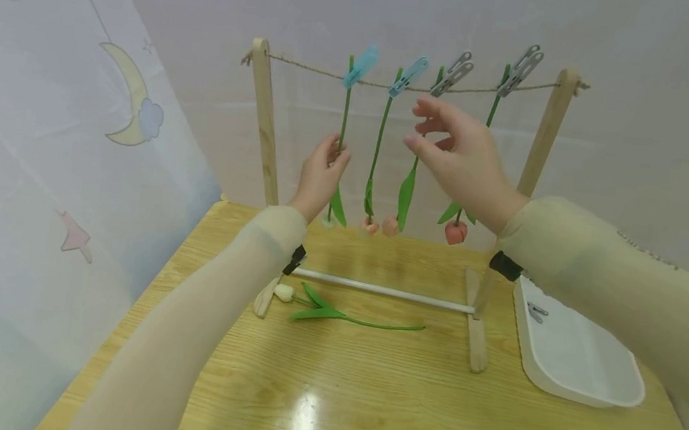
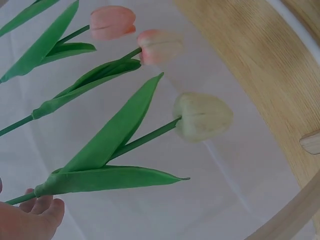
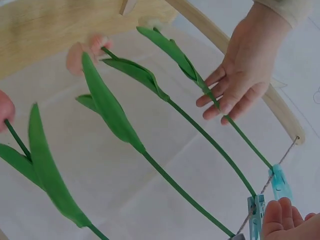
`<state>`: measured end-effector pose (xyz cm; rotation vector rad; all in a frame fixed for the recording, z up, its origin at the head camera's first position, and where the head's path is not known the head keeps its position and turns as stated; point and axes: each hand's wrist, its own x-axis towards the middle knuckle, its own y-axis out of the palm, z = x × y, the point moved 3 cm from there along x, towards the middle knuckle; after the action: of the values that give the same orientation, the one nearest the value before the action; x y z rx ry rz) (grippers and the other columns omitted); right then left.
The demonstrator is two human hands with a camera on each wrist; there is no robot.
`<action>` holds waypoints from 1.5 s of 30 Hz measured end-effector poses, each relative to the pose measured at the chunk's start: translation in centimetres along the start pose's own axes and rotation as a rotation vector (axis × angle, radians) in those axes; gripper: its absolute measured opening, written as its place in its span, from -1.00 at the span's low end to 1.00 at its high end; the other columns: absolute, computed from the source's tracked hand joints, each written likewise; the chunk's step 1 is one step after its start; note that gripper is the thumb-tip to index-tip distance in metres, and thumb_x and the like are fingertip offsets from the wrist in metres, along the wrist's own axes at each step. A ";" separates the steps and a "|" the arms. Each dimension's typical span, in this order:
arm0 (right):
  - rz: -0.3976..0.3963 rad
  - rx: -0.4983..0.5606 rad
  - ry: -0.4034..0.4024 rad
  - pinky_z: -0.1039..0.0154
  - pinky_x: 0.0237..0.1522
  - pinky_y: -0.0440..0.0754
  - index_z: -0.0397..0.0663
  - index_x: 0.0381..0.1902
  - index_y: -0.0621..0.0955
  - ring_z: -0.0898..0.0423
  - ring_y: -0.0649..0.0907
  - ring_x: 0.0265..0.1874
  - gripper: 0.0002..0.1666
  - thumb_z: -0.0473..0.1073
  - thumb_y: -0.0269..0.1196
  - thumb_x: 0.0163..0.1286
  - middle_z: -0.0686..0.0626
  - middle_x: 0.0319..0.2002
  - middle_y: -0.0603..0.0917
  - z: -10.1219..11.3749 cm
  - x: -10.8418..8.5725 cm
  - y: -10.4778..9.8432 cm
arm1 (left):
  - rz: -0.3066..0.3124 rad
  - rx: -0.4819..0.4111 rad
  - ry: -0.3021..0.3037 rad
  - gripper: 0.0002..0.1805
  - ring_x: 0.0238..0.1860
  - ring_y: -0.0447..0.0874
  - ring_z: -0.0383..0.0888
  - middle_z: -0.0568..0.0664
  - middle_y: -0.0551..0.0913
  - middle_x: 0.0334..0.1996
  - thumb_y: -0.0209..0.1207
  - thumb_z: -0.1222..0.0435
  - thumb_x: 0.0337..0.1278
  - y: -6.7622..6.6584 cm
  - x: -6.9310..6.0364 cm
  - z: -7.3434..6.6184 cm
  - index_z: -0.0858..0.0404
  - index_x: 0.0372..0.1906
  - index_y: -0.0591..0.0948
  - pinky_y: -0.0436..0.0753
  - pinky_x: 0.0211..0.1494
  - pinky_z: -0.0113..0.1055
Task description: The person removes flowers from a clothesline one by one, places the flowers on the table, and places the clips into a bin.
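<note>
My left hand (image 1: 320, 176) pinches the stem of the leftmost hanging tulip, whose white bloom (image 2: 202, 116) points down; in the right wrist view the thumb and fingers of that hand (image 3: 245, 75) lie around the stem below its leaves. A blue clothespin (image 1: 360, 66) clips this stem to the rope. Empty, with loosely bent fingers, my right hand (image 1: 464, 158) hovers before the rope, just right of a second blue clothespin (image 1: 409, 77). Three more tulips hang alongside, two pale pink and one red (image 1: 455, 232), the right two under grey clothespins (image 1: 520, 72).
The rope runs between two wooden posts (image 1: 542, 142), with a white rod (image 1: 380, 290) low between them. A loose white tulip (image 1: 285, 293) lies on the wooden table (image 1: 347, 402) in front. On the right, a white tray (image 1: 586, 352) holds a grey clothespin (image 1: 536, 312).
</note>
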<state>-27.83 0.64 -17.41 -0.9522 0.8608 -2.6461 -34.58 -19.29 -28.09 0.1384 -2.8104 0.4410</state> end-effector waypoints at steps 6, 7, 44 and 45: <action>0.026 -0.045 -0.005 0.16 0.01 0.51 -0.22 0.39 0.35 0.01 0.55 0.09 -0.40 -0.20 0.18 0.45 -0.12 0.29 0.47 0.8 2.8 0.5 | 0.007 0.004 -0.001 -0.48 0.35 0.34 -0.04 0.13 0.41 0.32 -0.06 0.29 0.50 0.0 0.1 -0.3 0.34 0.43 0.21 0.37 0.35 -0.34; 0.026 -0.058 -0.004 0.19 -0.01 0.52 -0.21 0.40 0.34 0.02 0.55 0.08 -0.39 -0.19 0.18 0.45 -0.11 0.31 0.46 0.9 3.2 0.6 | 0.008 0.002 -0.006 -0.49 0.35 0.34 -0.04 0.13 0.42 0.31 -0.05 0.29 0.50 0.0 0.1 -0.3 0.34 0.43 0.22 0.38 0.34 -0.34; 0.293 -0.464 0.101 0.06 0.34 0.34 -0.23 0.41 0.31 -0.09 0.36 0.34 -0.37 -0.04 0.08 0.51 -0.20 0.35 0.37 2.6 12.6 0.0 | -0.028 -0.082 -0.054 -0.70 0.01 0.61 -0.04 0.17 0.59 0.00 -0.10 0.42 0.48 0.6 0.7 -0.9 0.37 0.18 0.47 0.53 0.13 -0.44; 0.301 -0.472 0.099 0.05 0.34 0.35 -0.23 0.39 0.35 -0.10 0.38 0.32 -0.39 -0.04 0.09 0.51 -0.20 0.34 0.39 2.5 12.7 0.1 | -0.032 -0.083 -0.055 -0.71 0.01 0.61 -0.05 0.16 0.60 -0.01 -0.09 0.42 0.48 0.6 0.7 -0.9 0.37 0.17 0.48 0.53 0.13 -0.45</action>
<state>-36.03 -5.22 -9.29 -0.7090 1.5618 -2.2895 -35.11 -18.46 -27.27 0.1793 -2.8706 0.3169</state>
